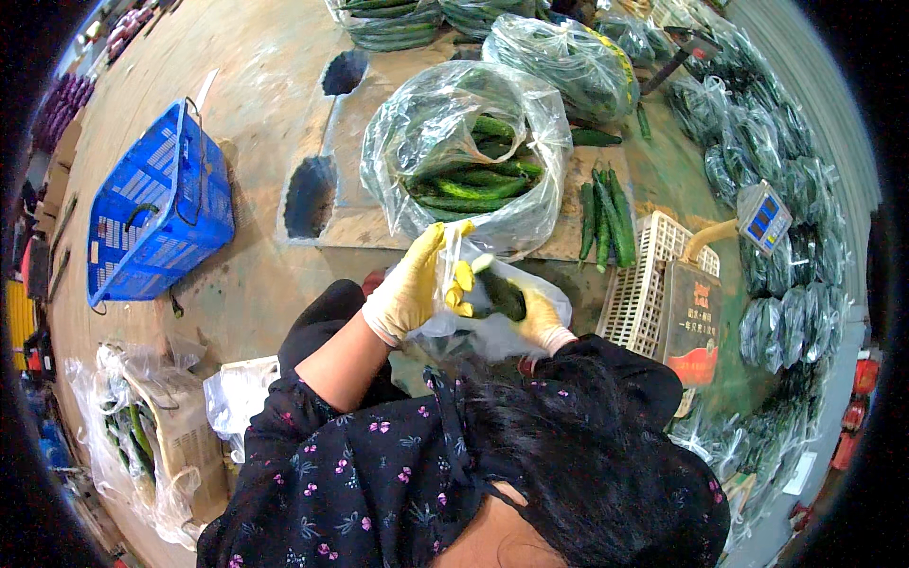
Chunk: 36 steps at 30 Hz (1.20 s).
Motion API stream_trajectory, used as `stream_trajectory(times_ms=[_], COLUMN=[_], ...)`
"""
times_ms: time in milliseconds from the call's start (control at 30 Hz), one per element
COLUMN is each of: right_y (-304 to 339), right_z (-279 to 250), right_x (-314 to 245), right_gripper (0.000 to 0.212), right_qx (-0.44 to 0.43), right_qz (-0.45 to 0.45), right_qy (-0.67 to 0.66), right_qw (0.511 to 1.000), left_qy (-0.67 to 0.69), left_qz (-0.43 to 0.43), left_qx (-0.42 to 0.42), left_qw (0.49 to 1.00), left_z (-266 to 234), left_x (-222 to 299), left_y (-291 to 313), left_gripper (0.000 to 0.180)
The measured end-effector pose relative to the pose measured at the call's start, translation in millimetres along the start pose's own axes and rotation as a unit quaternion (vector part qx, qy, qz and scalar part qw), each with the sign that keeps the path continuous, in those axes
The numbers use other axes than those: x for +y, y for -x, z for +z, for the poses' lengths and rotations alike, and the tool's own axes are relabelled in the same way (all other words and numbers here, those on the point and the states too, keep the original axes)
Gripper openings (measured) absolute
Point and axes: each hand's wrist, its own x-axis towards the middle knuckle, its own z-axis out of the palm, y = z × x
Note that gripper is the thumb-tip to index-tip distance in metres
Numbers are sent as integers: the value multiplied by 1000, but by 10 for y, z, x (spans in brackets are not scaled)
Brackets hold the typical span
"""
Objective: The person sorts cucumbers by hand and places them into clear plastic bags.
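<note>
Both my hands wear yellow gloves and meet in front of my chest. My left hand [415, 287] is closed on the edge of a small clear plastic bag [492, 336], its fingers curled by the bag's mouth. In my right hand [542, 320] is a dark green cucumber [502, 293], its pale end pointing up toward my left fingers. The film lies around and below the cucumber; I cannot tell how far inside it is. Just beyond my hands stands a large clear bag [386, 137], wide open, with several cucumbers [473, 185] lying in it.
Loose cucumbers [609, 218] lie right of the large bag, near a cream crate [649, 284] and a scale display [763, 218]. On the left are a blue basket [204, 213] and a bag-lined crate [185, 426]. Filled bags [568, 62] stand behind; more bagged cucumbers [786, 246] line the right.
</note>
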Motion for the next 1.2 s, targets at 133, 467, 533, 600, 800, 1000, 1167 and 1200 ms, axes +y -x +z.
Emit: stream_trajectory(times_ms=[133,467,533,600,800,1000,1167,1200], right_y=[-65,-1281,-1622,-1854,-1900,-1715,-1314,-1213], right_z=[-488,-1180,-889,-612,-225,-828,-1693,-1813], right_x=[-40,-1412,-1337,-1268,-1338,-1419,-1303,-1284], right_gripper=[66,32,34,40,45,64,44,44], right_qx=[-248,-134,-102,-102,-155,-30,91,86], right_qz=[162,-73,-43,-55,-66,-26,-108,-108], right_qy=[175,-83,49,89,240,-45,-342,-448], right_qw=[939,985,993,989,956,998,929,883], left_qy=[-74,-165,-160,-154,-147,-139,-120,-101], left_qz=[-41,-52,-55,-47,-35,-28,-28,-35], left_qx=[-10,-55,-59,-60,-44,-38,-40,-43], left_qw=[996,983,984,985,988,989,992,993], left_z=[-28,111,125,100,-20,-59,-64,-80], left_x=[-190,-270,-269,-270,-248,-238,-212,-205], left_y=[82,78,52,35,30,73,54,45], left_gripper=[57,58,56,55,56,56,61,64])
